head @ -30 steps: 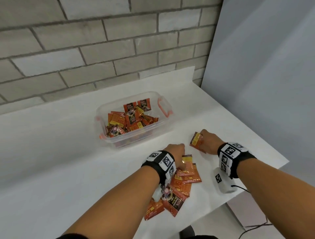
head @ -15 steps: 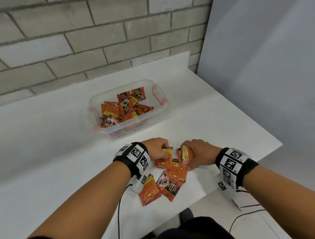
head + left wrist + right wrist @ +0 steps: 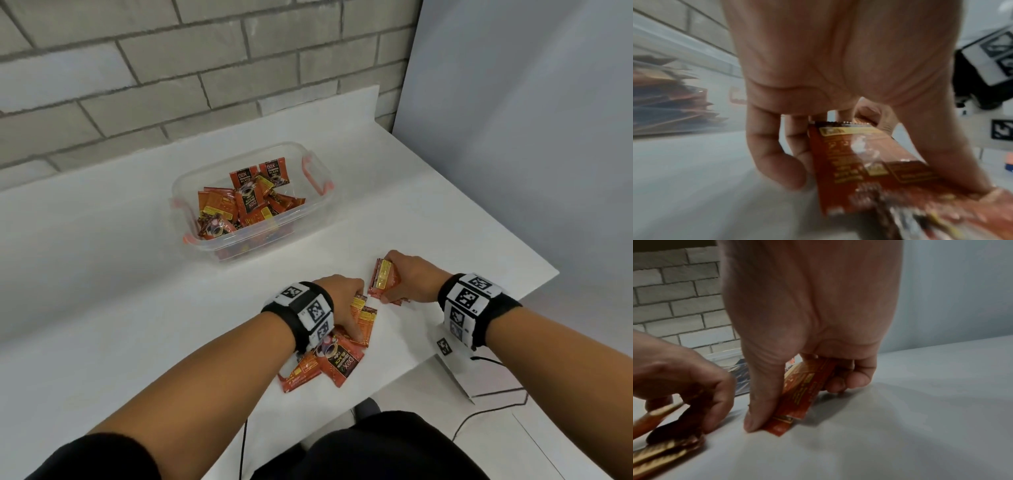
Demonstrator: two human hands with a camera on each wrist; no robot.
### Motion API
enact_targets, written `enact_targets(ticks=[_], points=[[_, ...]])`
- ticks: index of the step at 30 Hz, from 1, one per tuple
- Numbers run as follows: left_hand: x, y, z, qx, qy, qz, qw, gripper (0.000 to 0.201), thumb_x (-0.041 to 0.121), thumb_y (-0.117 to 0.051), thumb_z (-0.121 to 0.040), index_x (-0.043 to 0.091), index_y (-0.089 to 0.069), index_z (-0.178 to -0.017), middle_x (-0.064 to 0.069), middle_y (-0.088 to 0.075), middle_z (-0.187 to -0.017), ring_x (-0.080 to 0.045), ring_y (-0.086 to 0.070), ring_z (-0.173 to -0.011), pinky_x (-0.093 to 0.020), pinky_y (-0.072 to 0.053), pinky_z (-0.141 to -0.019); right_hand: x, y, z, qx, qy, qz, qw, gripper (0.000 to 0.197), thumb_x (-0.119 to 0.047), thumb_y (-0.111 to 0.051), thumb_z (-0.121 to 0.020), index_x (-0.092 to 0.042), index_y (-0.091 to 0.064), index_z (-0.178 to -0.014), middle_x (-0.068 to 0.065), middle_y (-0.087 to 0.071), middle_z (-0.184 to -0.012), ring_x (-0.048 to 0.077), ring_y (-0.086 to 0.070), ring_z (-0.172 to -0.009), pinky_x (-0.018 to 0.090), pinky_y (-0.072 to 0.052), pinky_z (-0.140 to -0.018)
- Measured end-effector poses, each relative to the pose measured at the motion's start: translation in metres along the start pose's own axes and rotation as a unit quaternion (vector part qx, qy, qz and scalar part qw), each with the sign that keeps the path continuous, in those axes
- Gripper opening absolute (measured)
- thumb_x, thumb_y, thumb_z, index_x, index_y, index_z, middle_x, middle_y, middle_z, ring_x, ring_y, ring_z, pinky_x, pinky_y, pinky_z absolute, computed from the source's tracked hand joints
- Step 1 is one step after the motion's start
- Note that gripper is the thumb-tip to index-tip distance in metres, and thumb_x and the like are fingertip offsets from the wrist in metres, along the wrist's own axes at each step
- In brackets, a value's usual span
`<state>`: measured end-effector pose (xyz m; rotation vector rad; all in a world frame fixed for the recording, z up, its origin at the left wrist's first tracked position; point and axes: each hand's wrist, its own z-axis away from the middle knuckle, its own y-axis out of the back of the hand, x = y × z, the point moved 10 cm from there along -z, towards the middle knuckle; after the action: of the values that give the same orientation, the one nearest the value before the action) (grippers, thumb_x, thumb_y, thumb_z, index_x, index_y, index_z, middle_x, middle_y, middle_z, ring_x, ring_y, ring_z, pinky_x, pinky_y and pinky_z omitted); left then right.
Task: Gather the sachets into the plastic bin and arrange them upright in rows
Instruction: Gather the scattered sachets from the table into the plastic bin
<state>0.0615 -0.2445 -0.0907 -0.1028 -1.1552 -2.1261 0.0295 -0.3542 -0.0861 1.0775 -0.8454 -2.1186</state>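
A small stack of sachets [image 3: 383, 281] is held by the right hand [image 3: 411, 281]. The stack is pinched between the thumb and the curled fingers [image 3: 857, 378], and it is stood on its edge on the white table [image 3: 102, 308]. In the right wrist view the same stack [image 3: 799, 394] is seen touching the table at its lower corner.

One sachet [image 3: 851, 155] is gripped by the left hand [image 3: 342, 305]. The thumb is pressed on one side of it and the curled fingers on the other. This sachet [image 3: 363, 320] is lifted a little at its far end, over a loose pile of sachets [image 3: 329, 359] that is spread flat on the table under the left wrist. The two hands are kept near each other but not touching.

The clear plastic bin [image 3: 318, 212] is set farther back on the table, well apart from both hands. More sachets [image 3: 246, 202] are heaped inside it in a messy way. A few at the back are leaned nearly upright. No neat rows are seen in it.

A brick wall [image 3: 171, 68] is seen behind the table.
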Motion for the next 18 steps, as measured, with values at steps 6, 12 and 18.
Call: enact_targets(ticks=[6,12,18], points=[[-0.001,0.012,-0.007,0.039,0.029,-0.059,0.997,0.074,0.037,-0.085,-0.065,0.011,-0.046,-0.122,-0.010,-0.048,-0.118,-0.027,-0.054,-0.104,-0.039,-0.050,-0.084,0.005,0.002,0.000,0.014,-0.007,-0.007,1.000,0.051,-0.033,-0.080,-0.073,-0.016,-0.046,-0.106,-0.002,-0.059,-0.085,0.012,-0.054,-0.072,0.020,-0.039,-0.057],[-0.018,0.030,-0.006,0.083,0.037,-0.005,0.996,0.076,0.032,-0.085,-0.067,0.012,-0.044,-0.127,-0.009,-0.055,-0.119,-0.024,-0.054,-0.104,-0.033,-0.047,-0.082,0.011,0.001,0.000,0.027,-0.009,-0.025,0.999,0.047,-0.030,-0.080,-0.073,-0.015,-0.047,-0.104,0.000,-0.060,-0.087,0.012,-0.053,-0.070,0.025,-0.041,-0.062],[-0.033,0.050,0.003,0.129,0.045,0.035,0.990,0.046,0.031,-0.083,-0.070,0.011,-0.059,-0.103,-0.008,-0.063,-0.110,-0.021,-0.055,-0.094,-0.028,-0.042,-0.075,-0.001,0.002,0.003,0.018,0.005,-0.036,0.999,0.045,-0.031,-0.080,-0.074,-0.017,-0.047,-0.101,-0.004,-0.058,-0.084,0.014,-0.054,-0.076,0.021,-0.040,-0.060]])
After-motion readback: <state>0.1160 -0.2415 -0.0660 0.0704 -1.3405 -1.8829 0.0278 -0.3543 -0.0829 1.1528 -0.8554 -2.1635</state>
